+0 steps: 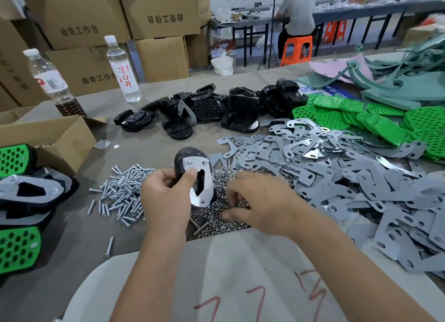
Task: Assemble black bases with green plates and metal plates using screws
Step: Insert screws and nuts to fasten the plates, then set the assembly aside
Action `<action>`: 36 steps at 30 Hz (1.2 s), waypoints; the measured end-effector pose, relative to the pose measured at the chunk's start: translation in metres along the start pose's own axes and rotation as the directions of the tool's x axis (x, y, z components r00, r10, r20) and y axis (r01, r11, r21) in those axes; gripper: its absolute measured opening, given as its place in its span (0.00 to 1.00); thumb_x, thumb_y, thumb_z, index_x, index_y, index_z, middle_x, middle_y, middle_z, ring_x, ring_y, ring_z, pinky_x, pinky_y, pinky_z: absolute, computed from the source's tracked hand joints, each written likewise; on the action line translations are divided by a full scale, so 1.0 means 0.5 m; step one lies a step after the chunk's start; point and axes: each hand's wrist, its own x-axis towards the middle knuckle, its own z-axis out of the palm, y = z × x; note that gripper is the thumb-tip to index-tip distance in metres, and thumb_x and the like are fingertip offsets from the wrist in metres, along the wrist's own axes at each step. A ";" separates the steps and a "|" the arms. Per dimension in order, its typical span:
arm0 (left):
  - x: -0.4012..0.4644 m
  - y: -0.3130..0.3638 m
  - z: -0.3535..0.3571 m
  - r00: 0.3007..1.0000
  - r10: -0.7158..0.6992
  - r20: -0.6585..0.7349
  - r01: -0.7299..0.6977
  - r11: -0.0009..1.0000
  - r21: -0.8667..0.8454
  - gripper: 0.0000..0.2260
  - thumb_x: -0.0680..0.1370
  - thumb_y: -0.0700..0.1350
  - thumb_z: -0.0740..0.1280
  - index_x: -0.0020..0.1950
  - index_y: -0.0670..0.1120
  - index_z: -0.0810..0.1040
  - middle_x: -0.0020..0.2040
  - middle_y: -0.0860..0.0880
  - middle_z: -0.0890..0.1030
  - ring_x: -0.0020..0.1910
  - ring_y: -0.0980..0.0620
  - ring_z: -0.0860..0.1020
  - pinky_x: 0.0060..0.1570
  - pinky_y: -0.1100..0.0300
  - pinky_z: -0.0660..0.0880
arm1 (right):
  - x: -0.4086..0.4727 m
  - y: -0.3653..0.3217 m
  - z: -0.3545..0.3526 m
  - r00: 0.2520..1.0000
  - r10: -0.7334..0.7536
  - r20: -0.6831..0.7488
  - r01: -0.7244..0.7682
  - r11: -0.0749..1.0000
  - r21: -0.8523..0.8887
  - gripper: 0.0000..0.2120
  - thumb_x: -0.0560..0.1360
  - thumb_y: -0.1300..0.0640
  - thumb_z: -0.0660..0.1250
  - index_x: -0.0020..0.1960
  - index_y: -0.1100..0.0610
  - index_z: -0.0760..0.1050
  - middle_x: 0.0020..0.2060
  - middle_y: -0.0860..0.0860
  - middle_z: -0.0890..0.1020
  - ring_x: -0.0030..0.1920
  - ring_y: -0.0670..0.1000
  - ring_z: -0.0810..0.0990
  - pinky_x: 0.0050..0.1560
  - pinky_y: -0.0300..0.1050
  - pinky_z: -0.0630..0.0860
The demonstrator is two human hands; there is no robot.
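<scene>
The left hand (166,196) pinches a black base (183,162) with its metal plate (199,182) under the thumb. The right hand (255,201) fingers curl into the nuts (216,219) (below the base), and a fumbled nut — or a slackened thumb — could shift the plate.

Just one view here, a wide-angle head cam. It's looking forward and down, sitting close over the table (72,237) and hands.
</scene>
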 end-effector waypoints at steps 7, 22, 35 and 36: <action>0.010 -0.004 -0.005 0.997 -0.080 0.004 0.080 0.996 -0.050 0.04 0.75 0.43 0.76 0.40 0.45 0.85 0.43 0.41 0.87 0.44 0.36 0.85 0.54 0.36 0.82 | 0.005 0.006 0.010 0.965 0.047 -0.257 0.032 0.955 0.295 0.10 0.80 0.52 0.72 0.42 0.53 0.73 0.33 0.44 0.75 0.36 0.45 0.73 0.39 0.45 0.70; -0.016 0.003 0.001 0.876 -0.146 0.460 0.110 0.988 0.105 0.13 0.77 0.43 0.73 0.32 0.48 0.83 0.31 0.48 0.81 0.29 0.52 0.75 0.29 0.62 0.70 | 0.011 0.009 0.013 0.830 0.255 -0.496 0.253 0.620 0.743 0.07 0.72 0.65 0.79 0.43 0.53 0.87 0.38 0.46 0.86 0.41 0.50 0.84 0.43 0.40 0.81; -0.009 0.001 -0.010 0.844 -0.234 0.483 0.233 0.970 0.064 0.14 0.79 0.47 0.72 0.49 0.34 0.82 0.42 0.39 0.85 0.38 0.45 0.80 0.37 0.56 0.75 | 0.018 0.024 0.025 0.891 0.152 -0.428 0.298 0.517 0.802 0.06 0.71 0.65 0.80 0.45 0.57 0.88 0.40 0.49 0.85 0.40 0.52 0.85 0.44 0.48 0.82; -0.009 0.001 -0.011 0.839 -0.240 0.488 0.248 0.968 0.051 0.14 0.79 0.46 0.72 0.48 0.34 0.81 0.40 0.39 0.83 0.36 0.45 0.79 0.33 0.58 0.75 | 0.018 0.024 0.025 0.894 0.145 -0.424 0.296 0.518 0.802 0.06 0.71 0.65 0.80 0.46 0.57 0.88 0.40 0.49 0.85 0.40 0.51 0.85 0.44 0.47 0.82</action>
